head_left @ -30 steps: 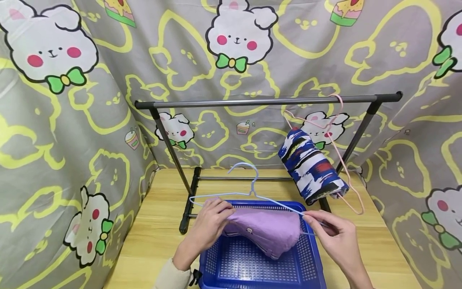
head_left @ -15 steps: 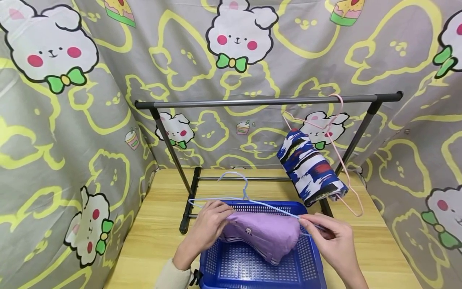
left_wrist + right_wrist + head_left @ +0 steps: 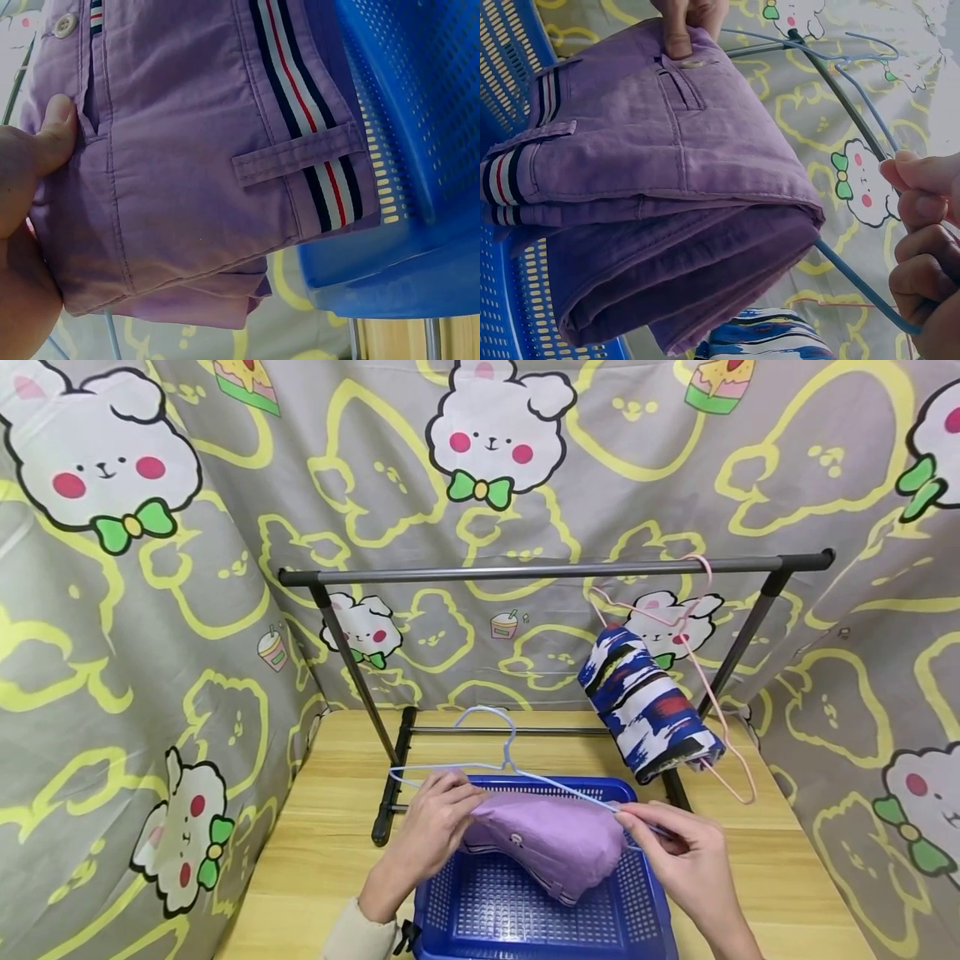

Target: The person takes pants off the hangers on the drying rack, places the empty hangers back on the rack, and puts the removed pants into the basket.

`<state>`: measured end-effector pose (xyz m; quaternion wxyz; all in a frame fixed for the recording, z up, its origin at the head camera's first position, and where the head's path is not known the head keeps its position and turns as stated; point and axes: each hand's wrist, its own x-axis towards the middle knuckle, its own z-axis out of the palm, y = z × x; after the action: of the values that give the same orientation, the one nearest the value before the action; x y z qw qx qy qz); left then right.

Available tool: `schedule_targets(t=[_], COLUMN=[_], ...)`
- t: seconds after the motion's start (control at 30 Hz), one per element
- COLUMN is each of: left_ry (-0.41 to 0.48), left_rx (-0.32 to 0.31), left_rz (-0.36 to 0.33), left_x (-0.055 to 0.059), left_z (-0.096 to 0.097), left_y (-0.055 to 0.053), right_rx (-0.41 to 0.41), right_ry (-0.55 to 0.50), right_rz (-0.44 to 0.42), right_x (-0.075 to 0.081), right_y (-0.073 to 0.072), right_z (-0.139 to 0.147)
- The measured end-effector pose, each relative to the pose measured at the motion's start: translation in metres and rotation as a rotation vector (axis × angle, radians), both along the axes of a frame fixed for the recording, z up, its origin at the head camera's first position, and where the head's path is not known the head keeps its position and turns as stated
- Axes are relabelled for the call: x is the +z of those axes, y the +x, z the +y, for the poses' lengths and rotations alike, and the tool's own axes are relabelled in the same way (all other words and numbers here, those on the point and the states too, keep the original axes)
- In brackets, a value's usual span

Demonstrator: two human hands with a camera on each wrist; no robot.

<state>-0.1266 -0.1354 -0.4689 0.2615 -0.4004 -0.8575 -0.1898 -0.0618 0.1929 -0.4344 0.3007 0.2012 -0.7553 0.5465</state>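
Folded purple trousers [image 3: 551,839] hang over the lower bar of a light blue hanger [image 3: 558,787]. In the left wrist view the trousers [image 3: 180,150] show a belt loop, a button and striped waistband tape. My left hand [image 3: 431,827] grips their upper left part, thumb in front in the left wrist view, other fingers mostly hidden behind cloth. With thumb and fingers my right hand [image 3: 686,852] pinches the hanger near its right end. In the right wrist view, the hanger's blue lower bar [image 3: 862,285] comes out of the fold beside my right hand [image 3: 930,232].
Beneath the trousers a blue perforated basket [image 3: 431,927] stands on the wooden table [image 3: 300,860]. Behind it rises a dark rack with a horizontal rail [image 3: 465,574]. Patterned shorts or trousers [image 3: 648,710] hang there on a pink hanger [image 3: 716,697]. Printed curtains [image 3: 420,527] enclose the table.
The blue hanger has shifted slightly left, its hook dipping and then rising a little. My right hand has moved slightly left with it. My left hand stays nearly in place.
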Motion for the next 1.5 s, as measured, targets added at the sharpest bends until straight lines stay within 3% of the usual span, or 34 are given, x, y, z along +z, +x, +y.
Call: schedule_targets(t=[0.23,0.57,0.93,1.23,1.5], left_ry=[-0.005,-0.026,0.005,0.067,0.071], left_rx=[-0.002,0.031,0.052,0.047,0.052], left_rz=[0.084,0.125,0.128,0.147,0.147], left_x=[-0.001,0.002,0.001,0.005,0.009], left_z=[0.002,0.006,0.006,0.005,0.003], left_y=[-0.001,0.000,0.004,0.005,0.006], right_rx=[0.004,-0.007,-0.015,-0.029,-0.042], right_ry=[0.013,0.015,0.028,0.030,0.030], right_rz=[0.007,-0.003,-0.063,-0.015,-0.044], right_x=[-0.001,-0.009,-0.012,-0.023,-0.030], right_y=[-0.002,-0.005,-0.005,-0.008,-0.006], right_z=[-0.007,-0.012,-0.014,-0.010,-0.004])
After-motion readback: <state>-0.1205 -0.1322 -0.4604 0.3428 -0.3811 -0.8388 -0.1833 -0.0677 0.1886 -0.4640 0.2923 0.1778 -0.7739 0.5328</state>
